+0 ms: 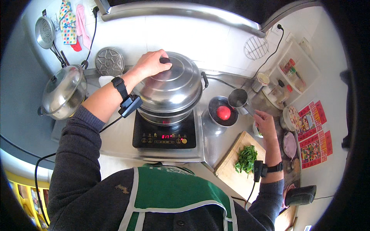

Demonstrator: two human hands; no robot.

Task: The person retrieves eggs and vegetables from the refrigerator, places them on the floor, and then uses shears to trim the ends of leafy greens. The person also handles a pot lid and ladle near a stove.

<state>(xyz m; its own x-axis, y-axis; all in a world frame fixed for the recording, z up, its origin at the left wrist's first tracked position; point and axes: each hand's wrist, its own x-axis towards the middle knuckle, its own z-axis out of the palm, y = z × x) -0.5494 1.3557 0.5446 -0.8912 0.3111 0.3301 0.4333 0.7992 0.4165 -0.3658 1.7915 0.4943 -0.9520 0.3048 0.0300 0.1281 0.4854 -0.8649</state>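
Note:
My left hand (153, 64) grips the black knob on the domed metal lid (176, 86) of a large pot. The lid rests on the pot, which stands on a black induction cooktop (164, 138) with lit red digits. In my right hand (264, 122) is the handle of a metal ladle (238, 99), its deep cup held beside a dark bowl (215, 118). A round red item, perhaps a tomato, lies in that bowl (223, 112). Below my right hand, chopped green leaves (245, 160) lie on a wooden cutting board (228, 164).
A glass-lidded pot (62, 92) stands at the left, near a perforated steamer plate (109, 61) against the wall. Several jars and bottles (284, 93) fill the right corner. A lidded container (289, 118) and a pink pouch-like item (290, 144) lie along the right wall.

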